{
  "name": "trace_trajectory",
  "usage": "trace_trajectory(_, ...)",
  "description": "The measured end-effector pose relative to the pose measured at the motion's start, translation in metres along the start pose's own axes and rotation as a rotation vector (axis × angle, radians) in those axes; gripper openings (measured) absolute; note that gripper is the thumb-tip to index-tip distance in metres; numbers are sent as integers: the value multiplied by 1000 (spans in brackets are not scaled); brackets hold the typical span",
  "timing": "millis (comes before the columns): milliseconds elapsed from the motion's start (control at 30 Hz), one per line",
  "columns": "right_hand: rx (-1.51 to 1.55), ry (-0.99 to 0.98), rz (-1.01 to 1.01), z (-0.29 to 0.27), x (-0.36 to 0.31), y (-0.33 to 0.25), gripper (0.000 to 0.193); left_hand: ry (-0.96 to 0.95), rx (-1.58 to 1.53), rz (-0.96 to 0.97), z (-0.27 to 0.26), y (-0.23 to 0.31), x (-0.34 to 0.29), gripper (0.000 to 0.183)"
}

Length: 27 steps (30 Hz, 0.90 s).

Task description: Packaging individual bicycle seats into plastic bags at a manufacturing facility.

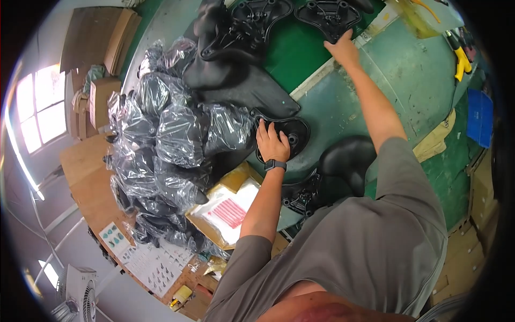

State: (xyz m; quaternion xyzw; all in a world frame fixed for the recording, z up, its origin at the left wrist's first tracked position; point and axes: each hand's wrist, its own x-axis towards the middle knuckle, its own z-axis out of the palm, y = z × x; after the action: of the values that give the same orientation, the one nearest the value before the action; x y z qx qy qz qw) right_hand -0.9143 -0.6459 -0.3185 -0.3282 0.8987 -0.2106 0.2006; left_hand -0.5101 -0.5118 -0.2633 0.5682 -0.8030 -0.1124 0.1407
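My left hand point(273, 144), with a dark watch on its wrist, rests with fingers spread on an upturned black bicycle saddle point(299, 131) on the green worktable. Stretched out to the far side, my right hand point(342, 51) pinches the narrow nose of another upturned black saddle point(328, 17), thumb and fingers on either side of it. Close to my body sit a smooth black saddle point(348, 161), top up, and one with its underside showing point(303, 194). More upturned saddles point(252, 27) lie at the far edge.
A large pile of plastic-wrapped saddles point(179, 134) fills the left side. Below it stands an open carton point(214, 212) with white and red-printed sheets. On the right are a yellow-handled tool point(462, 63) and a blue bin point(479, 118). A fan point(88, 295) stands lower left.
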Motion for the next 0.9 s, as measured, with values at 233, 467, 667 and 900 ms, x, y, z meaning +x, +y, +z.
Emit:
trace_trajectory(233, -210, -388, -301, -108, -155, 106, 112, 12, 21, -12, 1, 0, -4, 44)
trace_trajectory(467, -309, -661, -277, -171, -219, 51, 78, 2, 29, -36, -4, -3, -3, 41)
trace_trajectory(667, 276, -213, -941, -44, -150, -162, 86, -29, 32, -40, 4, 1, -4, 42)
trace_trajectory(900, -224, 47, -1067, 103, -89, -330, 75, 13, 20, 3, 7, -1, 0, 40)
